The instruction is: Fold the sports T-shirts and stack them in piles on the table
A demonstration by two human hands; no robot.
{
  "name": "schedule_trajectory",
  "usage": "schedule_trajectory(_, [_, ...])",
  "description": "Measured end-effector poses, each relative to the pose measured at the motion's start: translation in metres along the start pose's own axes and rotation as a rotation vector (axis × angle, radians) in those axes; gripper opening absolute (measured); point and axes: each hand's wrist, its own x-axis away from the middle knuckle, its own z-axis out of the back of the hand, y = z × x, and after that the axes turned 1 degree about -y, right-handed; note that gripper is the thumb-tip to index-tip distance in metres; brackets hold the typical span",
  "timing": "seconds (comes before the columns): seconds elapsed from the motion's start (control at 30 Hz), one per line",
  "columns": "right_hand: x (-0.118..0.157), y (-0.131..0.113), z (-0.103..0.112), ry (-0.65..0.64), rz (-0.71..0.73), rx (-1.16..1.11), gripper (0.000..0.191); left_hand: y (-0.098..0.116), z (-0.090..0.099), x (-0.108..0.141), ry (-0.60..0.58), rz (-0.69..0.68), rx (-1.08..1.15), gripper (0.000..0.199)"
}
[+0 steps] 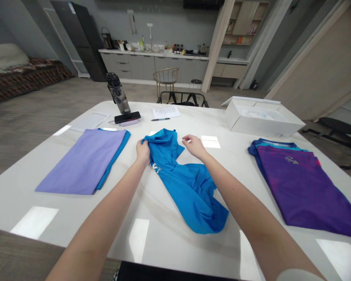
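Left hand (143, 151) closed on blue shirt (190, 179), right hand (194, 145) empty, open white box (257, 127) with pale contents (260, 113)

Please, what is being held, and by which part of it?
The left grip holds the blue garment by bunched cloth at its far left end; the right grip holds nothing visible.

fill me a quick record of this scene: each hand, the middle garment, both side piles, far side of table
left hand: gripping the blue garment
right hand: holding nothing visible, near the garment
middle garment: rumpled, on the white table
left pile: lavender garment over blue cloth
right pile: purple garment over blue fabric
far side: bottle, phone, pen, open box
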Motion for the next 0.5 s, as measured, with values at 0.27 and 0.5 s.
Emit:
schedule_trajectory(0.27, [0.002, 0.003, -0.048, -0.246, -0.038, 0.217, 0.038, 0.027, 0.021, 0.055, -0.465, -0.601, -1.022, 0.034])
schedule_trajectory(0.5, [0.009, 0.006, -0.047, -0.114, -0.126, 0.245, 0.028, 0.026, -0.002, 0.065, -0.537, -0.524, -1.196, 0.048])
